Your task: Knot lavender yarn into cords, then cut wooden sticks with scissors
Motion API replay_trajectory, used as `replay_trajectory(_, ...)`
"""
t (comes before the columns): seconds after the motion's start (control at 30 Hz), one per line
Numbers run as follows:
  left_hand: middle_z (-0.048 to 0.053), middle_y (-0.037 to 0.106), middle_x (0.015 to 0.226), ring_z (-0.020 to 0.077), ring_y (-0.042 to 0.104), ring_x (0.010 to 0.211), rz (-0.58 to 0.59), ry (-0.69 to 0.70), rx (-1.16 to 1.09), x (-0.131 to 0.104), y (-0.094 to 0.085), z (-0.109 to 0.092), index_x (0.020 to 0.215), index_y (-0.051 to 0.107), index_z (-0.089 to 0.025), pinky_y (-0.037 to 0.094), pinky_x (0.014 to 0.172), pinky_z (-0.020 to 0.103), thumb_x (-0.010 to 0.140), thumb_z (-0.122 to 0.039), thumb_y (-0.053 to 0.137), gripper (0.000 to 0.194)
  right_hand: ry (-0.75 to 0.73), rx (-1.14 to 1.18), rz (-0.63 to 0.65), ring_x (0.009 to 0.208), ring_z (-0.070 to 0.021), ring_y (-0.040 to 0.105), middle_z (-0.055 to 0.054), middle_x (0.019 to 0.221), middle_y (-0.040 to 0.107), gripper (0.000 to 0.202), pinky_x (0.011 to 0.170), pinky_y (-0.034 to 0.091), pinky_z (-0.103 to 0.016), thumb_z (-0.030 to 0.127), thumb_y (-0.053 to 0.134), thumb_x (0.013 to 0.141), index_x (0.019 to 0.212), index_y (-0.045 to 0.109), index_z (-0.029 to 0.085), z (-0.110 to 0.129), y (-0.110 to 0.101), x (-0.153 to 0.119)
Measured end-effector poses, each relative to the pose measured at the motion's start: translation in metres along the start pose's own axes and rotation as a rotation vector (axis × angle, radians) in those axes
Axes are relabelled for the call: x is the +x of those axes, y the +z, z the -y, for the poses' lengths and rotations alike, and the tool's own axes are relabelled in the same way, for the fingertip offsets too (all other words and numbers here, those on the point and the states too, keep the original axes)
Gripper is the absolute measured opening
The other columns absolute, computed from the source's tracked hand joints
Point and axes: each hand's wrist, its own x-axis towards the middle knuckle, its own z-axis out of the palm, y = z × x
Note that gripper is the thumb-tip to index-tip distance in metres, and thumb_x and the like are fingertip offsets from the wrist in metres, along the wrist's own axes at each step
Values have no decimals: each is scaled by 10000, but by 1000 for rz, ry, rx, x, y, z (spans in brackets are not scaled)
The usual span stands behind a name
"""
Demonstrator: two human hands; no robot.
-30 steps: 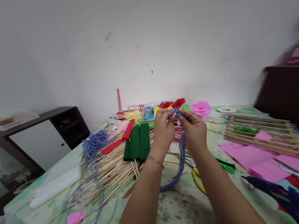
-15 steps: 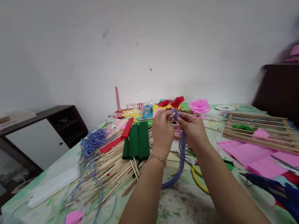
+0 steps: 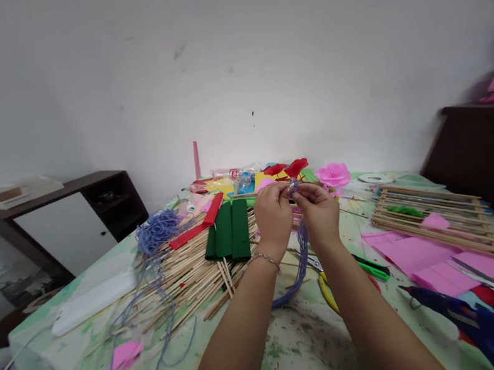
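Observation:
Both of my hands meet above the middle of the table, pinching one bundle of purple yarn (image 3: pixel 303 251). My left hand (image 3: pixel 273 215) has its fingertips closed on the bundle's top end. Close beside it, my right hand (image 3: pixel 320 210) grips the same end between thumb and fingers. From there the strands hang down and curve left behind my forearms. Yellow-handled scissors (image 3: pixel 326 292) lie beneath, partly hidden by my right forearm. A tangled heap of purple yarn (image 3: pixel 158 230) sits to the left, with loose strands trailing to the front edge.
Many wooden sticks (image 3: pixel 183 284) lie left of centre under folded green paper (image 3: pixel 231 232) and a red strip (image 3: pixel 193 230). At right are a stick frame (image 3: pixel 437 219), pink paper (image 3: pixel 430 261), a blue glue gun (image 3: pixel 462 313) and a green cutter (image 3: pixel 373 266). Paper flowers (image 3: pixel 333 174) stand behind my hands.
The whole view has shifted slightly, so things sit a little further right. My fingers have moved slightly at the yarn's top end; both hands still hold it.

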Motion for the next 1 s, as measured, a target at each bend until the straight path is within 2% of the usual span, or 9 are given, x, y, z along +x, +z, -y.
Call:
replay_trajectory(0.13,33,683,838,155,608,828,-32,53,-37,1,1,2,835,666,-178,463,780,283,837,-151,578,92,11,-91,-44,712,-169,628,-59,764,711,228,728,513,-339,255,728,612,800,723,127,5,0,-2)
replay_trajectory(0.27,38,679,836,146,611,821,-59,13,-113,2,1,3,835,678,-170,468,772,271,834,-167,590,88,30,-58,-70,723,-170,644,-55,767,725,322,740,521,-339,220,728,598,903,728,117,5,4,-4)
replay_trajectory(0.37,36,677,822,141,607,804,-31,-46,-160,4,2,5,826,692,-172,467,758,264,823,-191,609,86,76,-6,-55,730,-172,654,-54,778,732,407,748,528,-342,202,744,569,966,718,115,3,3,-3)
replay_trajectory(0.57,41,685,802,129,600,741,31,-218,-313,9,2,9,831,723,-153,475,717,251,789,-239,647,122,116,-71,-16,817,-204,661,-63,833,745,253,823,511,-374,235,741,570,805,757,142,1,-2,1)
replay_trajectory(0.67,41,698,785,133,615,716,36,-316,-347,10,0,7,836,731,-147,488,718,261,778,-241,658,132,104,-64,-15,785,-194,647,-52,794,736,247,786,505,-357,252,747,564,790,753,150,1,-2,1)
replay_trajectory(0.73,40,701,791,135,623,728,25,-306,-291,10,-2,5,825,732,-153,493,735,267,777,-217,656,110,133,-35,-4,750,-176,625,-40,759,723,247,745,495,-333,255,757,544,769,740,154,1,-2,1)
replay_trajectory(0.87,48,697,842,138,626,798,4,-172,-154,7,-3,4,815,723,-158,489,779,272,787,-160,636,92,262,54,91,642,-121,560,-10,692,684,236,643,463,-271,255,755,508,719,703,164,2,-1,2)
replay_trajectory(1.0,48,700,848,136,631,799,0,-192,-169,7,0,10,817,712,-153,490,767,269,791,-129,612,106,404,132,245,489,-65,417,30,588,598,260,492,366,-217,263,761,483,714,686,170,9,0,1)
